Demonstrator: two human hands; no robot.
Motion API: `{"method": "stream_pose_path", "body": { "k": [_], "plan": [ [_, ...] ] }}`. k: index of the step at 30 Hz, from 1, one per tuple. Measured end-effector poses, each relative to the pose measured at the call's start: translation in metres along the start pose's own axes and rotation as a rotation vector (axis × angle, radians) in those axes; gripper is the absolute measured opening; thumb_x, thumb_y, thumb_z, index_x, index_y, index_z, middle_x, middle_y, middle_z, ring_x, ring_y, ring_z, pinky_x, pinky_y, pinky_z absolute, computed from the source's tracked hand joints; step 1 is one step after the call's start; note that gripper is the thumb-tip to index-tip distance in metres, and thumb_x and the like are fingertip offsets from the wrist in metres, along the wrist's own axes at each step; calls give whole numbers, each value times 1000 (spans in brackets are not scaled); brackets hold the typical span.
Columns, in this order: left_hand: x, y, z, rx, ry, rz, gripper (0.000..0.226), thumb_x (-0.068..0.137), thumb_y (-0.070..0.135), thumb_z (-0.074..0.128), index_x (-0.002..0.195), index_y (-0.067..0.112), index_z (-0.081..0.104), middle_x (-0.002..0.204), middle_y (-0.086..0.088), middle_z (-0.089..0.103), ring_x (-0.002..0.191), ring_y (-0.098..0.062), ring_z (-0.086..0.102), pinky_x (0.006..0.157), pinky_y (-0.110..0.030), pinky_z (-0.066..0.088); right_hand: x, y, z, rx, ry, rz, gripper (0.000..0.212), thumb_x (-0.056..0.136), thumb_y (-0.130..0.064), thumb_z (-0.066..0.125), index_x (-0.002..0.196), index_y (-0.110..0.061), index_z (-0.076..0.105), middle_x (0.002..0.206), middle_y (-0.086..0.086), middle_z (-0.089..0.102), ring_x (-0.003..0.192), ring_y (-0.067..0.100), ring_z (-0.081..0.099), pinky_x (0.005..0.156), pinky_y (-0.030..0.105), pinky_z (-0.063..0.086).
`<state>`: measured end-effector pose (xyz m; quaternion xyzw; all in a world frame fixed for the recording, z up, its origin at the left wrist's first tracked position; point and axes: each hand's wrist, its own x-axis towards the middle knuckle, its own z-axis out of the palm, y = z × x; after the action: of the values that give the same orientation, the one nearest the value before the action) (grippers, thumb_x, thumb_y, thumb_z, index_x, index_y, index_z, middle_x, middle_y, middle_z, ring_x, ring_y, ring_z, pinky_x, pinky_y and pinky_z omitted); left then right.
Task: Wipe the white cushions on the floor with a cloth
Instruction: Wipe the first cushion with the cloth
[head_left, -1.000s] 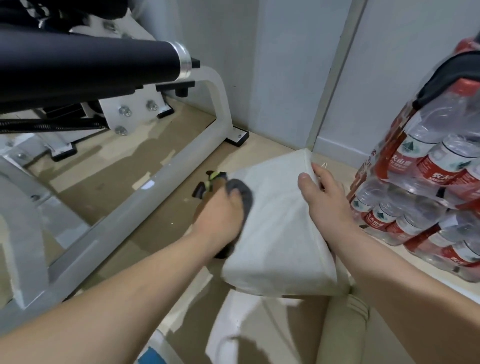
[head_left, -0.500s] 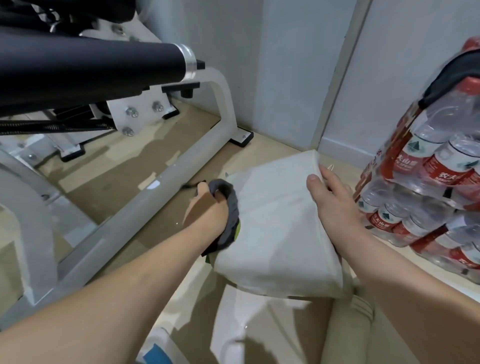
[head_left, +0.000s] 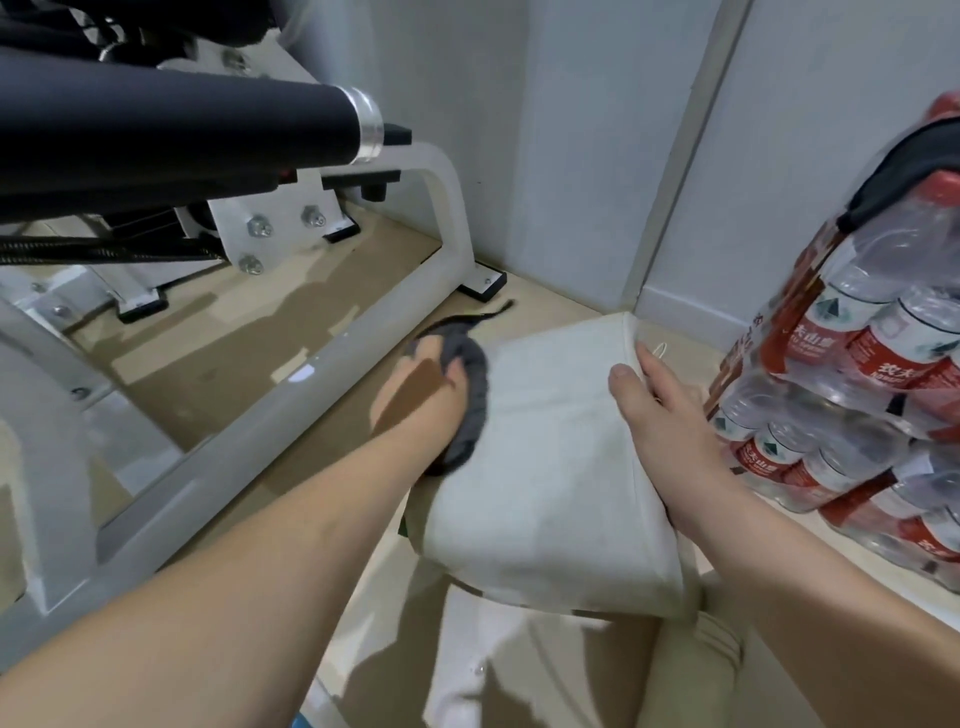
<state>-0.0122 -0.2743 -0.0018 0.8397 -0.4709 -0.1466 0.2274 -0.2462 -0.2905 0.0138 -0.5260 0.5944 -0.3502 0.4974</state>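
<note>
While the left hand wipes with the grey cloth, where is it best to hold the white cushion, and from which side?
Take the white cushion by its right edge, coming from the right, thumb on top. That edge is thin and straight, and lies opposite the grey cloth in the left hand, so the top face stays free. The right hand holds there.

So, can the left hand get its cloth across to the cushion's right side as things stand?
Probably yes. The left hand holds the cloth at the cushion's left edge, and the top between is bare. Only the right hand, gripping the right edge, covers a strip.
</note>
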Motion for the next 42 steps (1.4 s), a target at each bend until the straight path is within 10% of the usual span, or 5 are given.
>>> {"method": "stream_pose_path", "body": {
  "k": [3,8,17,25,42],
  "plan": [
    [11,-12,2,70,-62,-244,37,104,49,31,128,27,50,140,-13,43,124,-38,48,99,-47,45,-2,-5,4,-16,17,4,54,99,-60,54,152,-58,44,151,-15,39,145,10,39,121,37,27],
    [11,18,8,-85,-9,-64,26,109,32,37,115,11,52,125,-11,57,110,-33,58,86,-37,44,-1,-5,13,-94,41,-14,56,97,-65,50,152,-60,41,147,-16,40,147,13,37,125,42,26],
    [-42,105,2,-425,-140,750,15,98,13,56,110,12,63,109,-1,63,97,-20,58,83,-31,45,5,2,5,-156,27,-25,46,92,-54,46,136,-46,58,125,0,50,128,22,46,108,43,38],
    [8,30,3,-78,33,95,28,105,32,41,119,17,59,119,-12,56,119,-34,48,95,-32,36,-4,-8,16,-85,13,0,54,100,-62,47,153,-61,37,128,-19,35,144,13,35,112,35,27],
    [-184,30,-13,-182,-169,406,22,90,41,53,101,29,38,99,2,44,91,-23,47,73,-40,39,-7,-7,2,-117,20,19,57,103,-57,47,159,-50,37,158,1,36,152,25,33,120,38,22]
  ]
}}
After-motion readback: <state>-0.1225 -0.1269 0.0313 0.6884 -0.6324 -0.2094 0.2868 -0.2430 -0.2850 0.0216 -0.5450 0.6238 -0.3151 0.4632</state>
